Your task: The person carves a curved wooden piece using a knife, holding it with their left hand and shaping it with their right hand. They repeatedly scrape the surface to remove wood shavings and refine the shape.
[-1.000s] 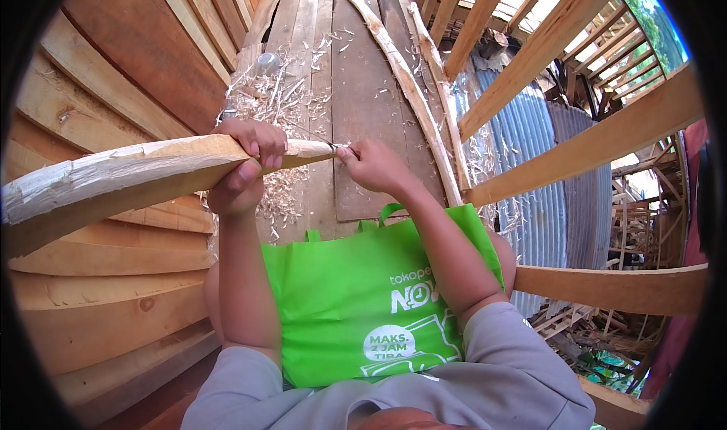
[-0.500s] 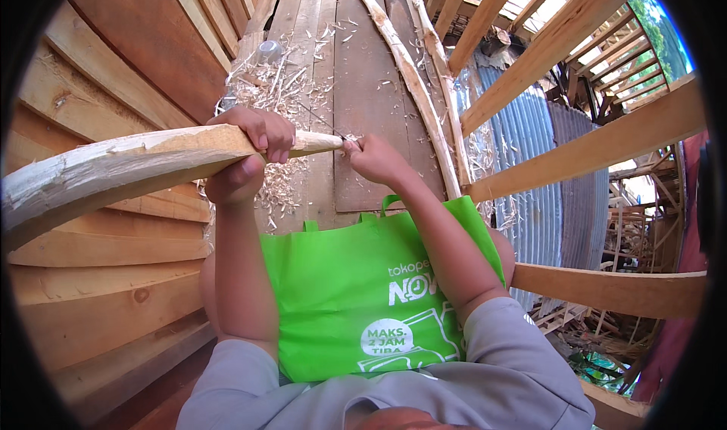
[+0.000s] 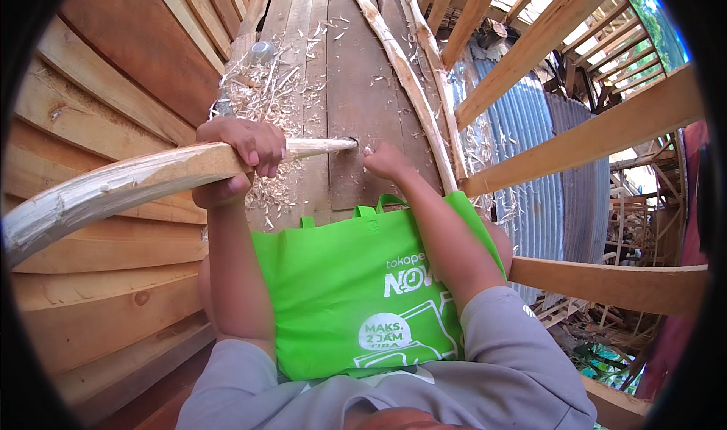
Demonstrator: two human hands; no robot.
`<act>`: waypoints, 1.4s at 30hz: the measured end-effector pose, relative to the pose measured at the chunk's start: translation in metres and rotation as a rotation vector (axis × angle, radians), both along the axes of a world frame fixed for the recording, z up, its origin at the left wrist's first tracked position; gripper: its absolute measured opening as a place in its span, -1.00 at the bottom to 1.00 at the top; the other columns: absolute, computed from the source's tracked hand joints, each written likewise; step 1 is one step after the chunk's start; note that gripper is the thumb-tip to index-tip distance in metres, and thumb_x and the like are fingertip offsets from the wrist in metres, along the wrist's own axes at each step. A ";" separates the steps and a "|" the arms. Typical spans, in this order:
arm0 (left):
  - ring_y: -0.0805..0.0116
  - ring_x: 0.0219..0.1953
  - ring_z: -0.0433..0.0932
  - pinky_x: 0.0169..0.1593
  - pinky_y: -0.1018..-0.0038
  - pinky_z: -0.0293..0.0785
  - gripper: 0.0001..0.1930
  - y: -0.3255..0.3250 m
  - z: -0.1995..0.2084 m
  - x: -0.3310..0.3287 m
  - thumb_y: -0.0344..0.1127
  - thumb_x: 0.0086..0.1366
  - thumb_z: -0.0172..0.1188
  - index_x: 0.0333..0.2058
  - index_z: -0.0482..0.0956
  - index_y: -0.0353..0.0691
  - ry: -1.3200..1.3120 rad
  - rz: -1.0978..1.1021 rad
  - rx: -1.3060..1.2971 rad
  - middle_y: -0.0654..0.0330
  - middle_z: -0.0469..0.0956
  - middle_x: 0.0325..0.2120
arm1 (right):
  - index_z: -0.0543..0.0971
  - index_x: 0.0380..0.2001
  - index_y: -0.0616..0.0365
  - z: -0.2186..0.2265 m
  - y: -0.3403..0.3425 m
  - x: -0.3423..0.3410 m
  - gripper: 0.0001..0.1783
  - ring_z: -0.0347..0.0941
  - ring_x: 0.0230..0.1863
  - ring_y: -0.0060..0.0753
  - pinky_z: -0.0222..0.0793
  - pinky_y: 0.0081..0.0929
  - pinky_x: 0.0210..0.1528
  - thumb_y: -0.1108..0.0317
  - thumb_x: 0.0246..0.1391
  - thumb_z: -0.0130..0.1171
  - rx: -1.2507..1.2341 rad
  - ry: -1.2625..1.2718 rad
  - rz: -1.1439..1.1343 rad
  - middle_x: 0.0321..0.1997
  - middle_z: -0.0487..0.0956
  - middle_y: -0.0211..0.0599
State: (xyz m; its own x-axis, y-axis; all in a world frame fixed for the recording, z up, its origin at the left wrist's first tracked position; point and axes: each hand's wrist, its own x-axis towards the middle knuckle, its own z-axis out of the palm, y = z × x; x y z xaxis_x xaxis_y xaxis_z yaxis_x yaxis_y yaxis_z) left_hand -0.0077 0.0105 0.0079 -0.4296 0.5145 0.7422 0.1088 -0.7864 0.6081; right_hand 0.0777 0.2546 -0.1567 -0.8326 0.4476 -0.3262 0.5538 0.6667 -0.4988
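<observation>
My left hand [image 3: 244,151] is wrapped round a long, curved, peeled wooden pole [image 3: 144,176]. The pole runs from the left rim of the view and tapers to a pale, whittled tip near the middle. A small dark spot shows at that tip. Just right of the tip, and a little apart from it, my right hand [image 3: 388,162] is closed in a fist; what it grips is mostly hidden by the fingers. A green shopping bag [image 3: 326,278] lies across my lap beneath both forearms.
Pale wood shavings [image 3: 265,96] litter the plank floor [image 3: 363,66], with a clear plastic cup [image 3: 262,51] among them. Two peeled poles [image 3: 405,70] lie at the right. A board wall [image 3: 113,89] stands left; wooden rails [image 3: 583,142] and corrugated sheets [image 3: 522,172] are at right.
My right hand has drawn away from the pole's tip, slightly right and nearer to me, opening a gap. My left hand and the pole have shifted slightly.
</observation>
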 end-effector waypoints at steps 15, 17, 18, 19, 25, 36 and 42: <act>0.36 -0.51 0.36 -0.34 0.40 0.34 -0.74 0.000 -0.004 0.007 -0.26 0.08 0.22 -0.36 0.36 -0.25 -0.083 0.156 0.018 0.17 0.35 -0.59 | 0.59 -0.40 0.34 0.042 -0.021 -0.008 -0.53 0.57 -0.34 0.03 0.38 -0.06 -0.22 0.09 0.29 -0.04 -0.324 0.045 0.124 -0.47 0.60 0.05; 0.38 -0.46 0.33 -0.23 0.36 0.29 -0.76 -0.004 -0.002 0.003 -0.23 0.14 0.17 -0.33 0.32 -0.17 -0.019 0.138 -0.035 0.23 0.33 -0.54 | 0.59 -0.41 0.32 0.051 -0.029 -0.007 -0.53 0.56 -0.35 0.00 0.37 -0.09 -0.25 0.09 0.29 -0.05 -0.289 0.010 0.080 -0.48 0.59 0.05; 0.39 -0.44 0.31 -0.18 0.35 0.26 -0.77 -0.006 -0.003 0.001 -0.21 0.18 0.14 -0.31 0.29 -0.13 0.010 0.124 -0.061 0.26 0.31 -0.52 | 0.59 -0.42 0.32 0.063 -0.036 -0.006 -0.52 0.56 -0.36 0.00 0.37 -0.09 -0.25 0.08 0.29 -0.05 -0.226 0.039 0.119 -0.48 0.59 0.05; 0.39 -0.44 0.31 -0.18 0.35 0.26 -0.77 -0.007 -0.003 0.001 -0.21 0.18 0.14 -0.31 0.29 -0.13 0.008 0.132 -0.064 0.26 0.31 -0.52 | 0.59 -0.42 0.32 0.075 -0.045 -0.005 -0.52 0.56 -0.36 0.00 0.37 -0.10 -0.25 0.08 0.29 -0.06 -0.163 0.068 0.158 -0.48 0.58 0.05; 0.39 -0.44 0.31 -0.17 0.34 0.25 -0.77 -0.001 -0.001 0.006 -0.21 0.16 0.14 -0.33 0.29 -0.13 -0.018 0.137 -0.055 0.25 0.30 -0.52 | 0.59 -0.41 0.34 0.029 -0.017 -0.003 -0.50 0.49 -0.42 0.19 0.32 -0.01 -0.30 0.07 0.29 -0.04 -0.276 0.115 0.124 -0.53 0.53 0.16; 0.38 -0.45 0.30 -0.17 0.33 0.26 -0.76 -0.009 -0.003 0.006 -0.21 0.13 0.14 -0.34 0.28 -0.14 -0.055 0.211 -0.077 0.26 0.28 -0.53 | 0.57 -0.36 0.38 0.078 -0.042 -0.007 -0.49 0.50 -0.31 0.11 0.34 -0.03 -0.21 0.05 0.28 -0.04 -0.265 0.064 0.186 -0.42 0.57 0.12; 0.38 -0.44 0.31 -0.18 0.34 0.27 -0.75 -0.003 0.000 0.007 -0.21 0.13 0.15 -0.34 0.29 -0.15 -0.050 0.191 -0.066 0.24 0.29 -0.53 | 0.53 -0.49 0.40 0.012 -0.012 -0.011 -0.48 0.42 -0.55 0.10 0.23 0.00 -0.39 0.09 0.28 -0.03 -0.168 0.114 0.074 -0.61 0.47 0.17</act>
